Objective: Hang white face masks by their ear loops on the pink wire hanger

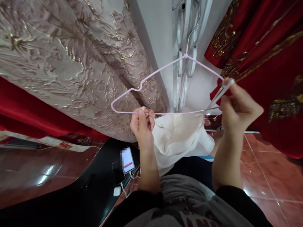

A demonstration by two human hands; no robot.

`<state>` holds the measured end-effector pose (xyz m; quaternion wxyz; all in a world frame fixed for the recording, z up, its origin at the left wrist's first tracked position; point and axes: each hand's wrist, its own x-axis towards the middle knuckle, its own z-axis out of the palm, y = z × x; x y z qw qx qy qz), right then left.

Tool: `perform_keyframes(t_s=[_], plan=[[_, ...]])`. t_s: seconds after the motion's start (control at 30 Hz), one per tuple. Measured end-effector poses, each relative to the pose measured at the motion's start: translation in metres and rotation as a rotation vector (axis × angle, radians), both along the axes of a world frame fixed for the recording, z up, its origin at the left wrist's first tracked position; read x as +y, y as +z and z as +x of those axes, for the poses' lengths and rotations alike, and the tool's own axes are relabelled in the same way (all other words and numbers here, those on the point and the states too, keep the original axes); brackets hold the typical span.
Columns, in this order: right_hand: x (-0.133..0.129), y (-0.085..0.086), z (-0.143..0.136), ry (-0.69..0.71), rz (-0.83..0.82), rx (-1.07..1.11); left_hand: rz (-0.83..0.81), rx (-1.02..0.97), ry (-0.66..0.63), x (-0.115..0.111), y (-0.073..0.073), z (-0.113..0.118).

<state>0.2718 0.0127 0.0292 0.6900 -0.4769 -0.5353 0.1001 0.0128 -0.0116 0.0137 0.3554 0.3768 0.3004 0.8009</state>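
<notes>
A thin pale-pink clothes hanger (163, 68) is held up in front of me, its metal hook pointing away. A white garment (180, 134) hangs below its bottom bar, over my lap. At the bar's left part, my left hand (142, 124) is closed in a pinch on the hanger; a small white bit shows at its fingertips, possibly a strap. My right hand (236, 105) is closed at the hanger's right end. Its fingers stretch a white strap (219, 95) that runs up from the garment. The hanger's right corner is partly hidden by these fingers.
White metal scrollwork (181, 63) stands against the wall ahead. An embossed beige-pink curtain (82, 63) hangs left, red gold-trimmed fabric (260, 63) right. Two phones, one a lit phone (127, 160), and a white earbud case (116, 191) lie on a black bench (71, 189). The floor (265, 164) is red tile.
</notes>
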Motion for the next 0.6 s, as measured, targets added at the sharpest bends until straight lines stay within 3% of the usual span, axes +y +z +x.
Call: perform_keyframes(t_s=[0.13, 0.23, 0.3, 0.37, 0.5, 0.6], plan=[[0.030, -0.009, 0.030, -0.123, 0.268, 0.141, -0.009, -0.006, -0.048, -0.001, 0.000, -0.003], [0.022, -0.027, 0.042, -0.244, 0.415, 0.258, -0.017, -0.026, -0.104, 0.000, -0.003, -0.004], [0.004, -0.032, 0.036, -0.285, 0.394, 0.244, -0.039, -0.037, -0.144, 0.001, -0.006, -0.003], [-0.013, -0.031, 0.020, -0.190, 0.301, 0.156, -0.071, -0.041, -0.159, 0.002, -0.008, 0.000], [-0.026, -0.024, -0.018, 0.166, -0.022, -0.100, -0.116, -0.019, -0.129, 0.001, -0.012, 0.006], [-0.024, -0.027, -0.033, 0.195, -0.084, -0.141, -0.114, -0.036, -0.004, 0.003, -0.017, 0.000]])
